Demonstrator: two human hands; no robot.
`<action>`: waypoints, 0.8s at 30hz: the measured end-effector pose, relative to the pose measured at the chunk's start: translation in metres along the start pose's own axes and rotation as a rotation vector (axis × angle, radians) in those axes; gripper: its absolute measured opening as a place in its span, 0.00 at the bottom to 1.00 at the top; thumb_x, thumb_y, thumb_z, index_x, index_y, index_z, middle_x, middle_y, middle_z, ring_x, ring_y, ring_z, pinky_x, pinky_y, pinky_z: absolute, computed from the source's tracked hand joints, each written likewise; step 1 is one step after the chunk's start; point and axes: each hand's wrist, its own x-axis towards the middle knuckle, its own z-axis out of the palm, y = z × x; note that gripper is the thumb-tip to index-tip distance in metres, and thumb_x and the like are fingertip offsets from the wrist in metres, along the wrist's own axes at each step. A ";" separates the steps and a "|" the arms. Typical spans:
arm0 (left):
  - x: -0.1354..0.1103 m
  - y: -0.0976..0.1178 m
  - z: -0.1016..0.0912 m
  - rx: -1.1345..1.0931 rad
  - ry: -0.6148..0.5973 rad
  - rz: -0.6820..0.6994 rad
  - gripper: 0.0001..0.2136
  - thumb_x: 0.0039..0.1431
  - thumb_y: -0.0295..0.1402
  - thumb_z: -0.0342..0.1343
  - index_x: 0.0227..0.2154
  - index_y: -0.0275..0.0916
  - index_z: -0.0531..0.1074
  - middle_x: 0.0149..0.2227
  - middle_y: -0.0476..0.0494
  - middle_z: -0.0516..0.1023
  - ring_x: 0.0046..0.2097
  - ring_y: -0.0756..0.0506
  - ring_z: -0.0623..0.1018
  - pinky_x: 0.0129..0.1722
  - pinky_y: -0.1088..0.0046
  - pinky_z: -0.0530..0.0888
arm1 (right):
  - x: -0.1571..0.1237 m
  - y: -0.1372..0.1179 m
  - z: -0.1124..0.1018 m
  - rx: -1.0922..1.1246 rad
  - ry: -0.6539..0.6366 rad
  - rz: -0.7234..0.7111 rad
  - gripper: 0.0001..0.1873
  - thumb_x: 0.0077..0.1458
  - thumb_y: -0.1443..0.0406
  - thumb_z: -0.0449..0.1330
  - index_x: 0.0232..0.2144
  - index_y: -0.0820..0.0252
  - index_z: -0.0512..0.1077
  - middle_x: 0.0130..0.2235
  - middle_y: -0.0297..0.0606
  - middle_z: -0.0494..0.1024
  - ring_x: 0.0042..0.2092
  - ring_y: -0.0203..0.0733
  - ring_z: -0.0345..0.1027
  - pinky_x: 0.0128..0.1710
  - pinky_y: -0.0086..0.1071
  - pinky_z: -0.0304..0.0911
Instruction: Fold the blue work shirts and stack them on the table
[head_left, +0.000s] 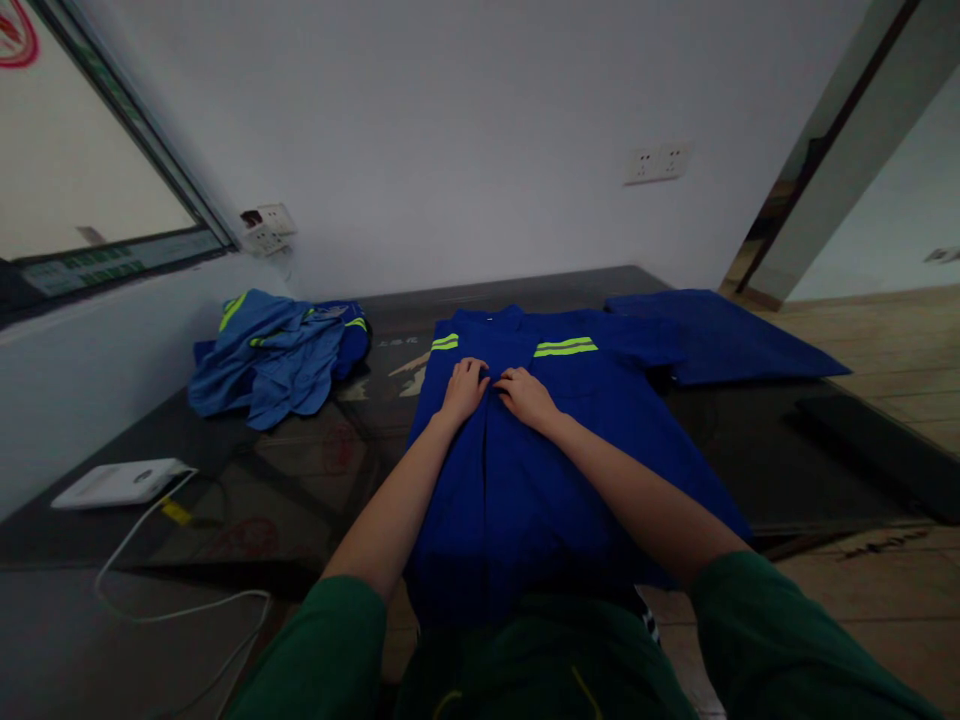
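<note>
A dark blue work jacket (540, 470) with neon-yellow reflective stripes lies spread flat, front up, on a dark glass table (787, 450). My left hand (463, 386) and my right hand (525, 394) rest side by side at the middle of its chest, just below the collar. Fingers of both hands are curled and pinch the cloth along the front opening. My forearms stretch out over the jacket's lower half, and green sleeves cover my upper arms.
A crumpled pile of lighter blue clothes (274, 355) with yellow stripes sits at the far left. A folded blue garment (720, 335) lies at the far right. A white device (120, 482) with a white cable (180, 600) lies at the near left. Wall sockets (658, 162) are behind.
</note>
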 end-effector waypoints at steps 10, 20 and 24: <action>0.002 0.002 0.002 0.083 -0.218 -0.074 0.21 0.68 0.34 0.41 0.61 0.38 0.59 0.65 0.36 0.59 0.67 0.39 0.56 0.63 0.54 0.56 | 0.007 0.010 0.000 -0.121 -0.023 -0.004 0.14 0.63 0.67 0.53 0.46 0.58 0.76 0.48 0.43 0.77 0.49 0.46 0.68 0.47 0.35 0.61; 0.003 -0.007 0.000 -0.110 0.027 -0.128 0.21 0.62 0.36 0.53 0.55 0.32 0.65 0.58 0.30 0.69 0.60 0.40 0.67 0.60 0.61 0.63 | 0.006 0.003 -0.007 -0.142 -0.040 0.003 0.15 0.64 0.67 0.50 0.43 0.60 0.76 0.45 0.45 0.78 0.48 0.46 0.69 0.45 0.34 0.62; 0.004 -0.023 -0.008 -0.265 0.084 -0.066 0.11 0.62 0.26 0.49 0.43 0.38 0.73 0.47 0.41 0.77 0.52 0.45 0.74 0.55 0.65 0.70 | 0.015 0.000 -0.012 -0.020 -0.035 0.092 0.14 0.64 0.63 0.51 0.43 0.59 0.76 0.46 0.42 0.78 0.49 0.45 0.70 0.46 0.32 0.63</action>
